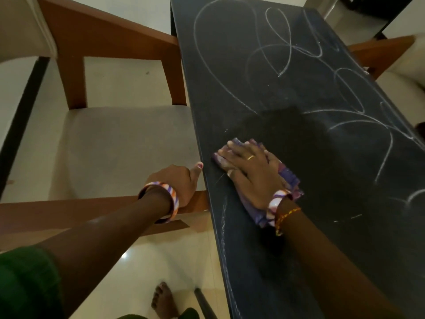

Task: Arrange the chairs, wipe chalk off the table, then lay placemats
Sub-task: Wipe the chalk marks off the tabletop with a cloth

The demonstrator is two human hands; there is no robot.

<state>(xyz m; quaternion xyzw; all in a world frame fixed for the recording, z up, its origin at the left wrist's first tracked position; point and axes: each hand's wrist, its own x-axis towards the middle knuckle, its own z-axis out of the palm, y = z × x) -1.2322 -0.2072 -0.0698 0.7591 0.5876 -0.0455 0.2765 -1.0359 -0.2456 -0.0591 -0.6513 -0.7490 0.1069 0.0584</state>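
Where the chalk is gone: a dark patch of the table [299, 226] just beyond the cloth, toward 12 o'clock.
Right hand [250, 171]: flat, fingers straight, pressing a purple cloth [290, 180] onto the tabletop; most of the cloth is hidden under the palm.
Left hand [181, 184]: at 9 o'clock of the right, by the table's edge, thumb out; the fingers are hidden, so its grip cannot be told.
Chalk lines [287, 49]: loops from 12 to 3 o'clock.
Chair [128, 143]: at 9 o'clock against the table, its back cut off.
Second chair [379, 54]: at 2 o'clock, mostly cut off.
Foot [163, 302]: at 6 o'clock, partly cropped.
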